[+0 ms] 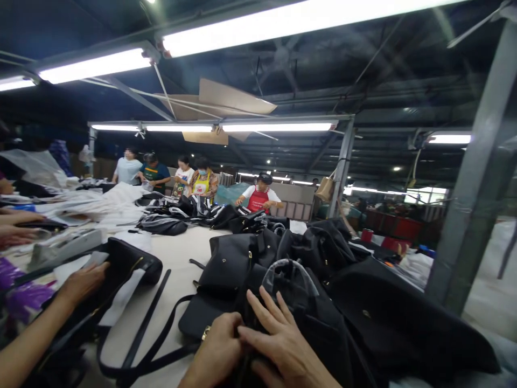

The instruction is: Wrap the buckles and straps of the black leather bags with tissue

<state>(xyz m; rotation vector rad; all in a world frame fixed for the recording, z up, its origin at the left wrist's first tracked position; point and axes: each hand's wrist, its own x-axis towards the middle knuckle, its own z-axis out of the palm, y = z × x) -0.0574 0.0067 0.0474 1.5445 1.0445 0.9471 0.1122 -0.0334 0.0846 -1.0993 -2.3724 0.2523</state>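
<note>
At the bottom middle, my left hand is curled on a black bag, its fingertips partly hidden. A bit of gold metal hardware shows beside it. My right hand lies with fingers spread over the dark material, its thumb side close to my left hand. Just beyond my fingers is a black backpack whose top handle is wrapped in clear plastic. Farther up lies a black flap bag with a small round stud. A black strap loops over the table to the left.
At left, a co-worker's hand grips white paper at an open black bag. More black bags pile up at right. White sheets cover the far left table. Several people stand beyond; a metal post rises at right.
</note>
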